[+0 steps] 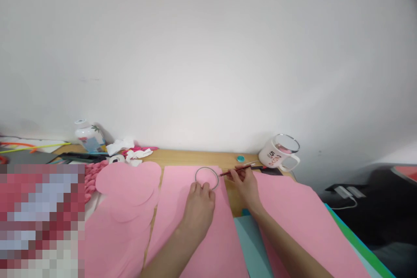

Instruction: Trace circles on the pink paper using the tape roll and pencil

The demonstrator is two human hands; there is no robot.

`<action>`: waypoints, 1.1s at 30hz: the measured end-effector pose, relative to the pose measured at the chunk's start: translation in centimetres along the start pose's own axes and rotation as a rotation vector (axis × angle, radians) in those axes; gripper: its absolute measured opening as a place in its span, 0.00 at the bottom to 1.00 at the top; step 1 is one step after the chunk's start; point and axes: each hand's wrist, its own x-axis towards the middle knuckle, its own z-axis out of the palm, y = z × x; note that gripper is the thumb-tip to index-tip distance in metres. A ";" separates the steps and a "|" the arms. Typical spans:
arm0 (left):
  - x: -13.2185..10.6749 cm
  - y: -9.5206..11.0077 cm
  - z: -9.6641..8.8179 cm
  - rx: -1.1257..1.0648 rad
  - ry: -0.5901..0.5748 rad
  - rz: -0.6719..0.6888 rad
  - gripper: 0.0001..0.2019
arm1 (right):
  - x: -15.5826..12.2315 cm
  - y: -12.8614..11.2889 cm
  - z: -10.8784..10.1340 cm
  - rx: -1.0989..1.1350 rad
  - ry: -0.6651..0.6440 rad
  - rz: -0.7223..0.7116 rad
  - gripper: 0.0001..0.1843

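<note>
Left fingers [194, 188] clamped on ring [206, 167] atop pink sheet [208, 239]; right fingers [241, 178] pinch pencil [227, 173]

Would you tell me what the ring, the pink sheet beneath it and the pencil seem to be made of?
Ring: thin, grey, slightly shiny, so probably metal, possibly clear plastic. Sheet: matte pink, flat, clean-cut edges, likely paper or thin foam. Pencil: slim, reddish-brown, probably painted wood.

A pixelated block [41, 221] is masking the lower-left corner. The left hand [200, 204] is covering the near rim of the ring [206, 167], concealing its own grip. The right hand [246, 182] is hiding the middle of the pencil [230, 173]. The pink sheets [224, 239] are running off the bottom edge. Print on the mug [276, 156] is showing too small to read.
</note>
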 end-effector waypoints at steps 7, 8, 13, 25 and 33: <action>0.1 -0.1 -0.3 -0.048 -0.020 -0.011 0.09 | -3.0 -0.6 -0.6 -0.069 0.006 -0.002 0.19; 0.1 -0.1 -0.2 -0.054 -0.009 -0.014 0.09 | -3.4 -0.8 -0.6 -0.069 0.004 -0.002 0.19; 0.1 -0.3 -0.1 -0.097 0.050 -0.027 0.09 | -5.5 -1.7 -0.3 -0.035 -0.042 0.014 0.20; 0.1 -0.5 -0.6 -0.114 -0.005 -0.041 0.11 | -3.2 -0.5 -1.0 0.012 -0.026 -0.025 0.21; 0.8 -1.0 -1.5 -0.167 -0.104 -0.053 0.12 | -5.0 -1.0 -0.7 -0.045 -0.020 -0.020 0.19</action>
